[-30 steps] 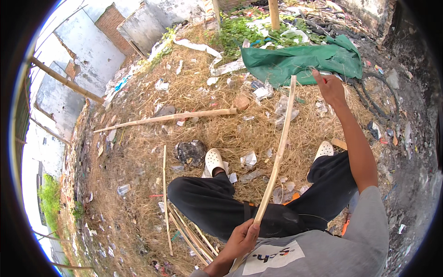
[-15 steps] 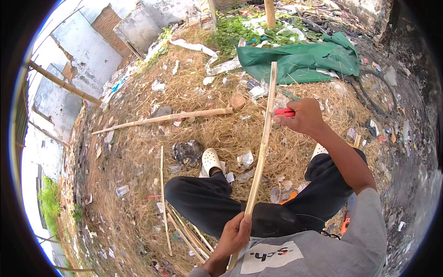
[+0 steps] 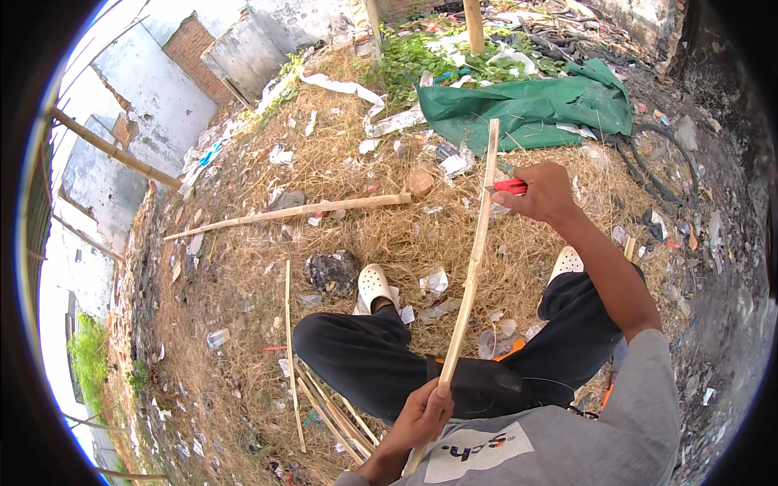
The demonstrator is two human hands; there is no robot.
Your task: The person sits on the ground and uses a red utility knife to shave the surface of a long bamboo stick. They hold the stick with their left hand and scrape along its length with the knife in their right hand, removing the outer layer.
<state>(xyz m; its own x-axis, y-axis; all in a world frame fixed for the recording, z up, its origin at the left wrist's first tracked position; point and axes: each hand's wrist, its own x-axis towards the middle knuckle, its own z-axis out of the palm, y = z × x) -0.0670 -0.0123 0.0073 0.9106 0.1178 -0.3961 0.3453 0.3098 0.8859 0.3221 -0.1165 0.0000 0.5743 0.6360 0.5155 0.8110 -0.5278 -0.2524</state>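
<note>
Bamboo strip point(image 3: 472, 279): between the hands, long axis running forward, leaning slightly right.
Left hand point(image 3: 425, 411): closed around the strip's near part.
Right hand point(image 3: 546, 193): gripping a red-handled knife point(image 3: 510, 187), blade seemingly against the right edge, nearer the far tip.
Room: dry grass point(image 3: 377, 235) either side; green tarp point(image 3: 527, 105) beyond.

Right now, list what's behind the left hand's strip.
Dark trousers, dry grass and, near its tip, a green sheet show behind the pale strip; whatever it directly covers is hidden.
</note>
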